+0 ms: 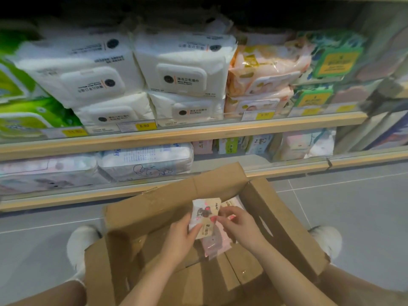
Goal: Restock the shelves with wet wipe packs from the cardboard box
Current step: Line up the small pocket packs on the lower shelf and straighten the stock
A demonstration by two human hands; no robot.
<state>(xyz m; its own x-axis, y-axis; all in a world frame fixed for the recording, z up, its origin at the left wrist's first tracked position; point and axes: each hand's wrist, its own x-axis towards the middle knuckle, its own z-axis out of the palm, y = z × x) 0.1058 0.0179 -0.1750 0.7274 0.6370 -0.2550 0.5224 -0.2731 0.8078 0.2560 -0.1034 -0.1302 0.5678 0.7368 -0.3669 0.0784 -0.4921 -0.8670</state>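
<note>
While an open cardboard box (276, 219) sits on the grey floor (353, 206) in the lower centre of the frame, a small wet wipe pack (204, 214) is held over its opening. The pack is gripped on its left edge by the left hand (180, 238), thumb on the printed face, remaining fingers curled behind it. The pack's right edge is pinched by the right hand (239, 224), whose fingers (223, 214) are bent together at the rim. More pink packs (215, 245) are seen inside the box, just below the held one. Box flaps are folded outward on all sides. White shoes (81, 244) are placed either side of the box. Across the upper frame, a shelf (176, 135) is stocked with white wipe packs (183, 69), green packs (26, 120) at left, pink and patterned ones at right. Yellow price tags (144, 125) are fixed along the shelf edge. A lower shelf (287, 167) carries pale packs.
</note>
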